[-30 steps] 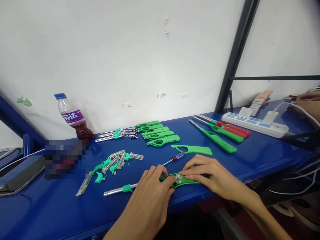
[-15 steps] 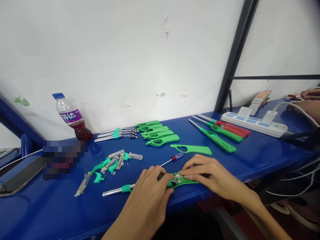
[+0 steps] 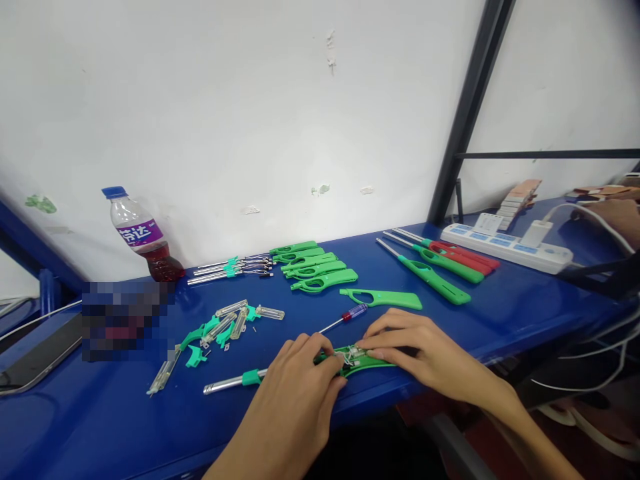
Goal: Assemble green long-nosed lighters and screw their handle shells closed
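An opened green long-nosed lighter point(image 3: 367, 364) lies at the table's front edge, its metal tube pointing left. White wires and a clear part show inside its handle shell. My left hand point(image 3: 295, 387) is closed around its middle, with thumb and forefinger at the wires; the fingers hide part of the lighter. My right hand point(image 3: 420, 347) pinches the clear part and shell further right. Just behind the hands lies a screwdriver point(image 3: 356, 312) with a purple and red handle. A green half shell point(image 3: 395, 300) rests beyond it.
Clear fuel tanks point(image 3: 217, 330) and teal triggers lie loose at left. Metal tubes with wires point(image 3: 225, 270) and several green shells point(image 3: 325, 280) are lined up behind. Whole lighters point(image 3: 440, 283) and a power strip point(image 3: 505, 247) sit right. A drink bottle point(image 3: 145, 233) stands back left.
The fingertips of my left hand have shifted slightly, and more of the white wires shows between my hands. My right hand keeps its place on the lighter.
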The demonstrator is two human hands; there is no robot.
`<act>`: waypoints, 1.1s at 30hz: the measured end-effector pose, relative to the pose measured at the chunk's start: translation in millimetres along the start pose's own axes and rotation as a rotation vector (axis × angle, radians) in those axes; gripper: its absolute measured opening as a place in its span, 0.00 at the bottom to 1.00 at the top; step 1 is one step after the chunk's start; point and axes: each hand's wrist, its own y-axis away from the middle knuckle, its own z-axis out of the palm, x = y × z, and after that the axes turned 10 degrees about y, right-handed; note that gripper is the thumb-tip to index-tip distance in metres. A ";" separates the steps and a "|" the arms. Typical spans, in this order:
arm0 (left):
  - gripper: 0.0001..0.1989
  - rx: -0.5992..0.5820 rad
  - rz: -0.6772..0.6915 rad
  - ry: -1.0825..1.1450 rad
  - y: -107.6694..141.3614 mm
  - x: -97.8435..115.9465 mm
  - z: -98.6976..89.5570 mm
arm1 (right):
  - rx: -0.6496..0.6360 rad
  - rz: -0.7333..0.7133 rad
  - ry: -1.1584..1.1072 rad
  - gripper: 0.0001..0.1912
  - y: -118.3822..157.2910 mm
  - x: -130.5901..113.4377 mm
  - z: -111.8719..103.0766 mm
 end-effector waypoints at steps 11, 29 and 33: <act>0.11 -0.010 0.003 -0.043 -0.4 0.4 0.5 | 0.127 0.088 -0.046 0.10 2.1 -3.8 0.1; 0.16 -0.043 0.001 -0.079 -1.6 4.8 -3.5 | 0.072 0.017 -0.069 0.09 0.0 -1.2 1.2; 0.16 -0.048 0.002 -0.050 -1.7 4.0 -4.2 | 0.046 0.014 -0.076 0.11 0.9 0.9 1.7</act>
